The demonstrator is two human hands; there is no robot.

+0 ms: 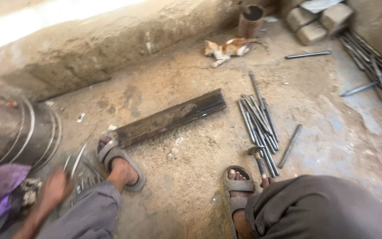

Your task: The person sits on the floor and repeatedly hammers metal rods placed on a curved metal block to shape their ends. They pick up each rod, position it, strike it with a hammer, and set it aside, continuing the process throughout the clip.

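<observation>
Hammer (258, 160) in right hand (267, 180), beside smooth grey steel rods (259, 124) on gritty floor (191, 163).

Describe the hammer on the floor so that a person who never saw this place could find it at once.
Start at the person's sandalled right foot at the bottom of the view. Just beyond its toes lies a bundle of thin grey metal rods on the dusty floor. The hammer lies at the near end of that bundle; unlike the plain rods, it has a blunt metal head across its handle.
</observation>
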